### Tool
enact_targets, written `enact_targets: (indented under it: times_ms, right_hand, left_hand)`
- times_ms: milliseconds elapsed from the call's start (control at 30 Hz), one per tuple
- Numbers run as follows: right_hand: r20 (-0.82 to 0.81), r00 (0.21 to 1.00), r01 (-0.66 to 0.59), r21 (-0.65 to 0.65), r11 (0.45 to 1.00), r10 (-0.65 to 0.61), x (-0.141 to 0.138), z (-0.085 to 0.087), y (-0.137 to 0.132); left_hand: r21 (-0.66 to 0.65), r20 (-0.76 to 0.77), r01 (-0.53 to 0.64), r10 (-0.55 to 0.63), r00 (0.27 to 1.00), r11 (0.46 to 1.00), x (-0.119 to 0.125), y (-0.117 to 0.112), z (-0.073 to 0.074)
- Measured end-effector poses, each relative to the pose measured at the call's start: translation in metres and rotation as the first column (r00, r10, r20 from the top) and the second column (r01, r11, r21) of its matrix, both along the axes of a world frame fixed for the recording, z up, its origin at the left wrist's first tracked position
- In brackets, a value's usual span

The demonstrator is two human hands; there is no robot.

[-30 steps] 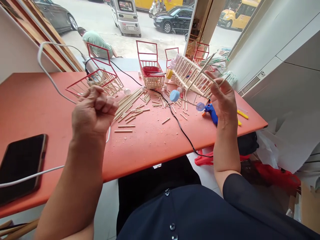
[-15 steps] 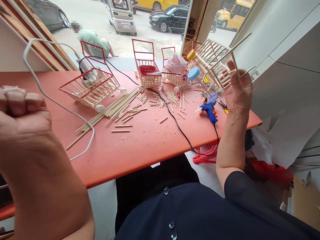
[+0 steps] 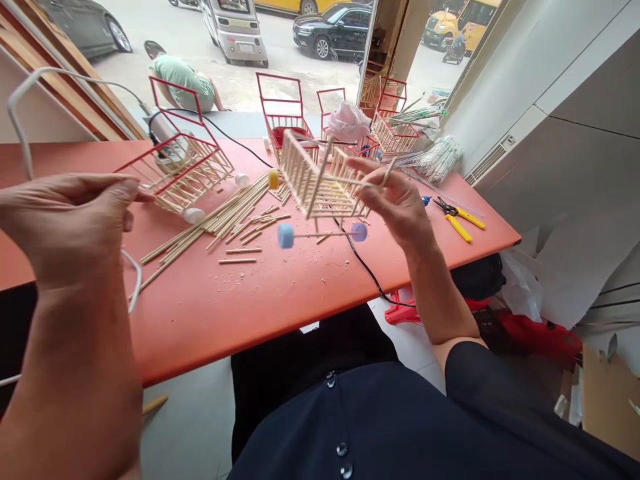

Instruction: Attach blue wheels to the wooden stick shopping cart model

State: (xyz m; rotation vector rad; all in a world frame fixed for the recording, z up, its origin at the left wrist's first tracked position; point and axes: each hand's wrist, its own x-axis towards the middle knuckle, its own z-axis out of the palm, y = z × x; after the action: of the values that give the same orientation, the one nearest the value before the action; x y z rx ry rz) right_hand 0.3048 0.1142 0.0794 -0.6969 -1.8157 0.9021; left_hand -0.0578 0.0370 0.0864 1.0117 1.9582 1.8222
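Observation:
My right hand [image 3: 400,203] is closed on a small model shopping cart [image 3: 303,177] made of pale wooden sticks, gripping it by the handle end above the table. The cart's wheels show as a blue one [image 3: 286,235], a purple one [image 3: 359,232] and a yellow one [image 3: 273,179]. At the left, my left hand [image 3: 70,220] is raised with thumb and fingers pinched together; what they hold, if anything, I cannot make out. Past its fingertips stands a red-trimmed stick cart [image 3: 200,173] with white wheels. My right hand mostly hides the blue glue gun.
On the red table [image 3: 215,327] lie a pile of wooden sticks [image 3: 227,223] and short cut pieces. Yellow-handled pliers [image 3: 463,223] rest at the right. A black cable [image 3: 363,260] crosses the table. More carts [image 3: 280,90] stand behind. Outside, a person [image 3: 183,77] bends over.
My right hand has brought the cart left and down, turning it, so it hangs over the table's middle. My left hand has gone from a raised fist to a pinch, further right and lower.

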Motion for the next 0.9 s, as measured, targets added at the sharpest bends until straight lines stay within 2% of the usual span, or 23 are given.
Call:
enact_targets:
  times_ms: [100,233,433,533,733,900]
  right_hand:
    - [0.045,0.997,-0.055,0.004,0.998,0.055,-0.02,-0.01,-0.022]
    - [0.087,0.994,-0.066,0.048,0.997,0.061,-0.027,-0.026,-0.041]
    - [0.159,0.987,-0.014,0.098,0.995,-0.002,-0.024,-0.043,-0.041]
    - [0.158,0.987,-0.021,0.123,0.992,0.001,-0.026,-0.05,-0.037]
    - [0.214,0.976,-0.068,0.082,0.994,0.049,-0.025,-0.049,-0.03]
    - [0.329,0.934,-0.168,0.06,0.984,0.14,-0.017,-0.043,-0.021]
  left_hand:
    - [0.016,-0.025,0.033,-0.032,0.999,0.999,0.012,0.004,-0.007]
    - [0.03,0.005,0.12,-0.121,0.993,0.992,0.007,0.005,-0.024]
    - [-0.073,0.034,0.171,-0.169,0.985,0.983,0.004,0.007,-0.032]
    - [-0.075,0.046,0.22,-0.217,0.975,0.973,0.008,0.007,-0.032]
    - [-0.097,0.112,0.277,-0.266,0.957,0.956,0.013,0.008,-0.035]
    - [-0.135,0.12,0.251,-0.235,0.965,0.959,0.014,0.01,-0.037]
